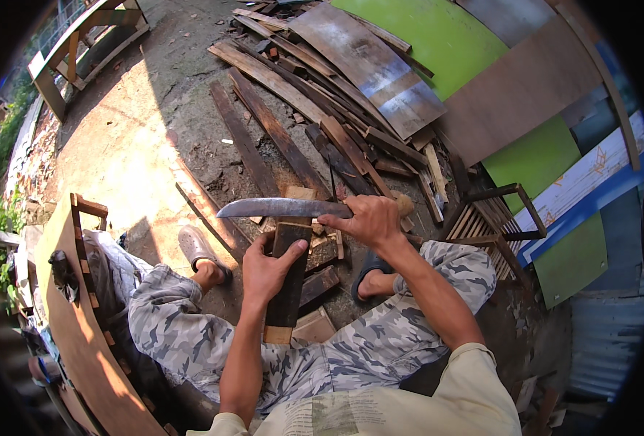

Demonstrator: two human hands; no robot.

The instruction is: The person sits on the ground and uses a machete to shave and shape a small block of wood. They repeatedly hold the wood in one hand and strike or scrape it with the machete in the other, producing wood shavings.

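My right hand [369, 224] is wrapped around the handle end of a machete [271, 208]. Its broad grey blade points left and lies level across the far end of a dark wooden block [287, 272]. Around that block, just nearer than the blade, my left hand [270, 263] is closed, thumb on the top face. The block stands between my knees, with pale cut wood showing at its ends. Just beyond the blade, a lighter piece of wood [300, 193] is visible; whether it touches the block I cannot tell.
Long dark planks [282, 134] and scrap wood lie on the ground ahead. Plywood sheets [369, 65] and green panels [438, 36] lean at the far right. A slatted wooden frame [493, 225] stands by my right knee, a curved wooden board [82, 312] to my left. A bench [82, 43] is at far left.
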